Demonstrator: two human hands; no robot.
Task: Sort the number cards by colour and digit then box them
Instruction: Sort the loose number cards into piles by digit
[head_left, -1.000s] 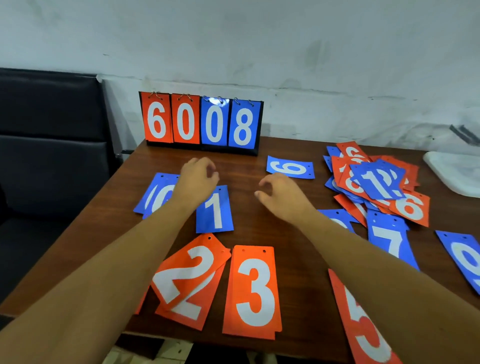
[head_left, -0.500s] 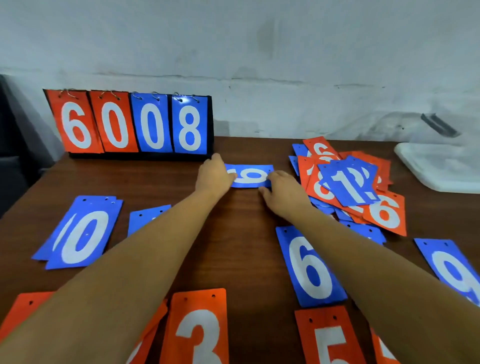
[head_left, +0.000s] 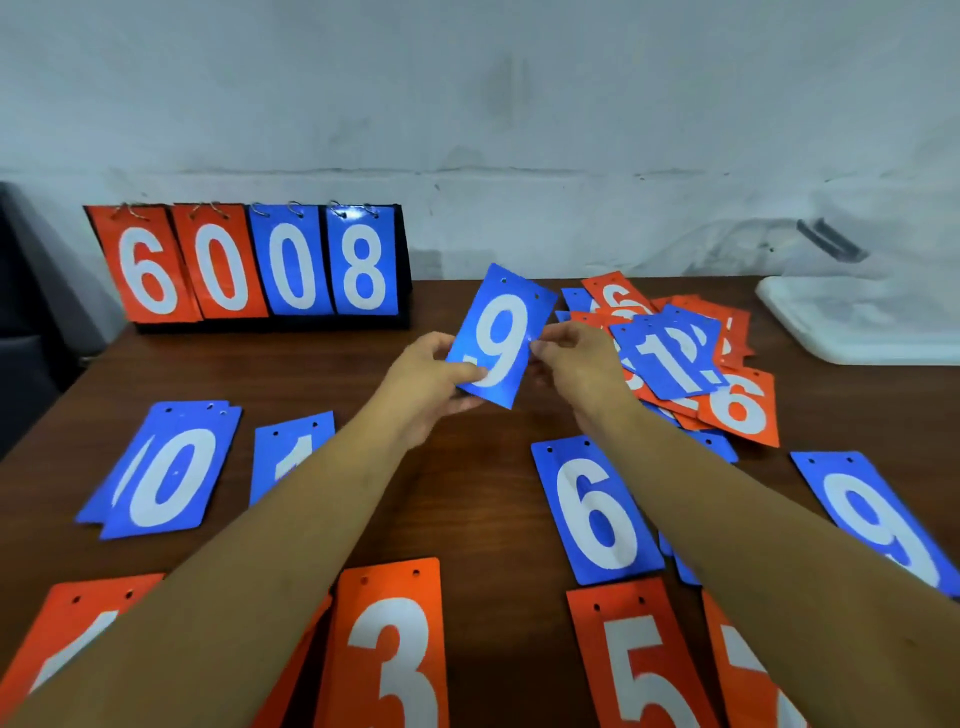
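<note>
Two hands share one card. The left hand pinches the lower left corner of the blue 9 card, thumb on its face. The right hand pinches the right edge with its fingers. The card hangs tilted above the desk, clear of every pile.

The biggest risk, I judge, is the wrong pile: a 9 turned round reads as a 6. The blue 6 pile lies just below the right wrist, nearer than the loose blue 9 out beyond the right forearm. The card is also glossy and held only by edge pinches. If one hand lets go early, it could drop into the unsorted heap just beside the right fingers. Both forearms cross above the sorted rows, so a low sweep could scuff them.

Counted:
- One card is in the fingers.
- Nearer the person than the left fingers lie a blue 0 pile of two visible cards and one blue 1, partly under the arm.
- The blue 6 pile shows one face with more blue edges beneath.
- Nearest the person are four orange places: a 3, a 5, a 7 and one orange card whose digit is hidden.
- Beyond the left fingers, one scoreboard stand shows four cards, two orange and two blue.
- The heap is too tangled to count.
- One white plastic tub sits far right of the fingers.
</note>
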